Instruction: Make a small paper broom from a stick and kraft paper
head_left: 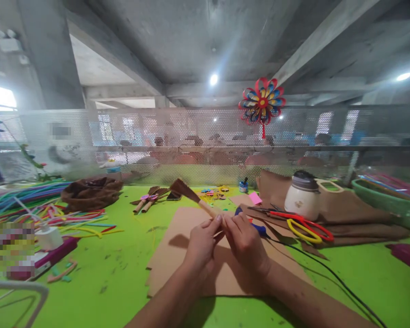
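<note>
head view shows both hands meeting over a sheet of brown cardboard (177,255) on the green table (123,282). the left hand (201,243) pinches the lower end of a small brown paper broom (191,196), thumb and fingertips closed on its pale rolled handle, while its fanned brown head points up and away to the left. the right hand (244,241) is closed too, fingertips touching the same handle just beside the left thumb. to roll or wrap the handle well, it seems best to keep the pinch tight near the end and turn it with small finger movements, so the roll does not loosen.

just behind the hands lie a blue-handled tool (256,225) with a black cord, red and yellow scissors (305,228), a white jar (302,196) and more brown sheets. finished little brooms (148,198) lie farther back; coloured pipe cleaners (37,200) spread at left. a perforated metal screen (191,136) bearing a colourful paper pinwheel (262,102) closes the table off from blurred people beyond, under a concrete ceiling.
</note>
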{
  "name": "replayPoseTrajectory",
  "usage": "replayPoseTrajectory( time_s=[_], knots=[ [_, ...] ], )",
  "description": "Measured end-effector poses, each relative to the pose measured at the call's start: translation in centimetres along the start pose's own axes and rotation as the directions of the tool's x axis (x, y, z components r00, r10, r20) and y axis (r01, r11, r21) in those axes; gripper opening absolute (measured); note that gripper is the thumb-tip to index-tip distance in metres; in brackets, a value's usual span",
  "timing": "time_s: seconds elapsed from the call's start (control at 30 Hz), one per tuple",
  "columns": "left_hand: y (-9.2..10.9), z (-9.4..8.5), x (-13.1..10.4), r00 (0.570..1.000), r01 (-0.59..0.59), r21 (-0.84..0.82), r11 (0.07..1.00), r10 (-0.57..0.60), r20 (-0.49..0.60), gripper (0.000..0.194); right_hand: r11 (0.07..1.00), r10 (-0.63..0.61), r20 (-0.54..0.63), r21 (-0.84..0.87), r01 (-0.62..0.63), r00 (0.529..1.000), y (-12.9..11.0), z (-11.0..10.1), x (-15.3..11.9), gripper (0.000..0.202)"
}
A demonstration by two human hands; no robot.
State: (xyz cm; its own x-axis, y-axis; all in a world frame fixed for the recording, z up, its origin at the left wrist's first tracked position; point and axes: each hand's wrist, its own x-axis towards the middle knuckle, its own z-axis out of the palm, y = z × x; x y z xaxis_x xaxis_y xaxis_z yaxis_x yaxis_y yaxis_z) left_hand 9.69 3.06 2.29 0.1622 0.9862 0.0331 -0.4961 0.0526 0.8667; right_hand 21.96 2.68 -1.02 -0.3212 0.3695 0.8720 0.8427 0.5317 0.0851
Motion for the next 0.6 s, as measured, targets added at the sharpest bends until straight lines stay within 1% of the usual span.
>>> replayPoseTrajectory(
  time_s=[0.13,0.3,0.5,0.53,0.6],
  knots=[
    [0.5,-0.3,0.0,0.998,-0.029,-0.06,0.998,0.032,0.045,0.026,0.999,0.01,0.017,0.044,-0.011,1.0,-0.3,0.1,-0.2,0.042],
    [1.1,-0.5,-0.3,0.994,-0.03,-0.108,0.994,0.04,0.097,0.025,0.993,0.045,-0.008,0.108,-0.044,0.999,-0.9,-0.6,-0.1,0.049],
    [0.9,-0.7,-0.1,0.993,-0.028,-0.12,0.992,0.041,0.113,0.029,0.967,0.107,0.025,0.229,-0.109,0.994,-1.5,-1.4,0.0,0.05],
    [0.8,-0.8,0.0,0.994,-0.03,-0.111,0.993,0.041,0.104,0.029,0.957,0.134,0.02,0.257,-0.135,0.991,-1.6,-1.5,0.0,0.049],
    [0.9,-0.8,0.1,0.996,-0.038,-0.098,0.994,0.046,0.078,0.028,0.924,0.234,-0.002,0.312,-0.221,0.972,-1.7,-1.8,0.1,0.042]
  ],
)
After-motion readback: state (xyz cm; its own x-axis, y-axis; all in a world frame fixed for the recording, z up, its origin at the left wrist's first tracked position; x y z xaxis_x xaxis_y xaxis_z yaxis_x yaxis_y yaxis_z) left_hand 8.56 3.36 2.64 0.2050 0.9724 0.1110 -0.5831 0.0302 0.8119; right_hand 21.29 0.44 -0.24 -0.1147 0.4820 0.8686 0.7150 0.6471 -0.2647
